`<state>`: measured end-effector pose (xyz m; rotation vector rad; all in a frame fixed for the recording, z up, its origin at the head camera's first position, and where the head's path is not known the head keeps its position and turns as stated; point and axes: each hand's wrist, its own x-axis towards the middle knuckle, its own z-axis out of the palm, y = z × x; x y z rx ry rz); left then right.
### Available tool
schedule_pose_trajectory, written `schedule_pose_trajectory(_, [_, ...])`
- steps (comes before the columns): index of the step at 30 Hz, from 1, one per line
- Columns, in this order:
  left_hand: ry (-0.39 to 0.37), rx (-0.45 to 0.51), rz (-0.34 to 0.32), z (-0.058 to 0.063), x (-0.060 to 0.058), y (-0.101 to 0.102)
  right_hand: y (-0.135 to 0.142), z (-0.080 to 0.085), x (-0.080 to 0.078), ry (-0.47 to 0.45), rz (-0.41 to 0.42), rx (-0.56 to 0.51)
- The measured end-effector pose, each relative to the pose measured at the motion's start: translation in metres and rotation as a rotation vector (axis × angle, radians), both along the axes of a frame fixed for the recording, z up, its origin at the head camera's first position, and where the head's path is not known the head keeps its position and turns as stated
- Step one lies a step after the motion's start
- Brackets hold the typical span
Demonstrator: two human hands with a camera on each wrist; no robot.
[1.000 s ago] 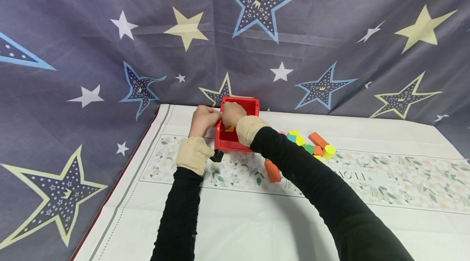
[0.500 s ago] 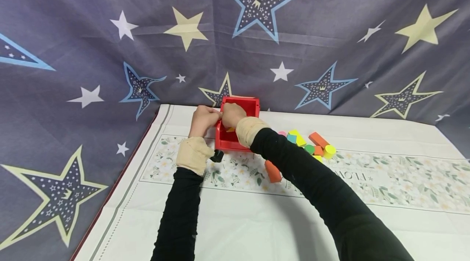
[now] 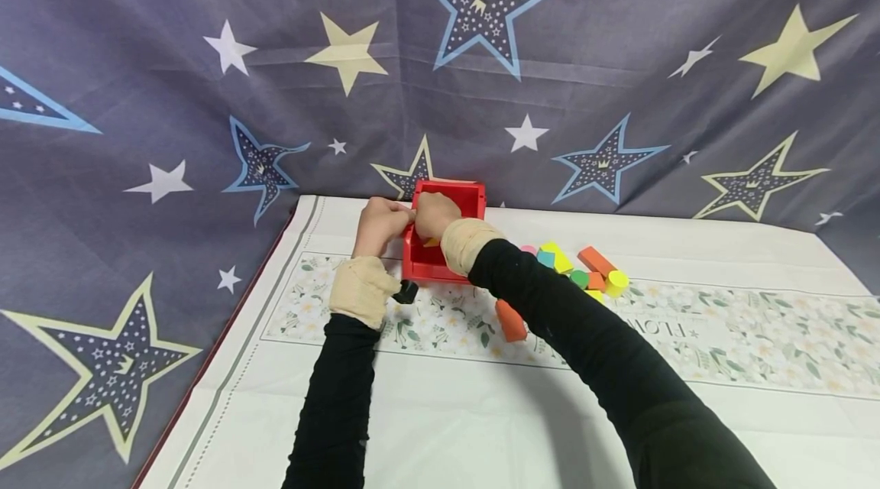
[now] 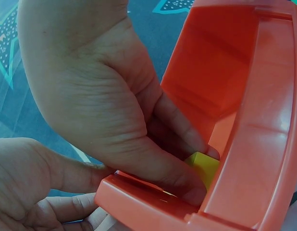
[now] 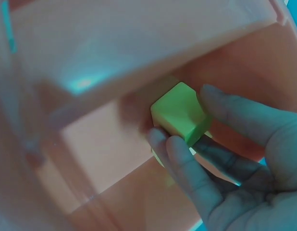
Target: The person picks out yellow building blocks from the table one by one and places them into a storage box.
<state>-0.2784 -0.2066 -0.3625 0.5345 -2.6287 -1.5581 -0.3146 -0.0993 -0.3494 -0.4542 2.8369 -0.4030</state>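
Note:
A red plastic storage bin (image 3: pixel 436 272) stands near the back of the table. At its left side, my left hand (image 3: pixel 380 227) grips the wall, thumb near the rim and fingers lower down, as the left wrist view shows. Inside the bin, my right hand (image 3: pixel 438 215) pinches a yellow toy block (image 5: pixel 179 110) between thumb and fingers. In the left wrist view the yellow block (image 4: pixel 204 168) sits low by the bin's inner wall, partly covered by the right fingers. Whether the block touches the bin's floor I cannot tell.
Right of the bin lies a loose group of toy blocks, including an orange block (image 3: pixel 596 262), a yellow cylinder (image 3: pixel 616 283) and a green piece (image 3: pixel 580 279). Another orange block (image 3: pixel 511 321) lies beside the right sleeve. A star-patterned curtain (image 3: pixel 440 103) hangs behind the table.

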Motion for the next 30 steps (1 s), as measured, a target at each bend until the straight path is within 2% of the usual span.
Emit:
schedule_pose_trajectory(10, [-0.013, 0.014, -0.009, 0.001, 0.002, 0.0, 0.003, 0.005, 0.004, 0.006, 0.016, 0.004])
schedule_pose_trajectory(22, [-0.02, -0.029, -0.029, 0.002, 0.003, 0.001, 0.002, 0.01, 0.004, 0.0, 0.02, 0.019])
schedule_pose_trajectory(30, [-0.022, -0.03, -0.037, 0.001, 0.002, 0.0, 0.006, 0.02, 0.008, 0.006, 0.049, 0.029])
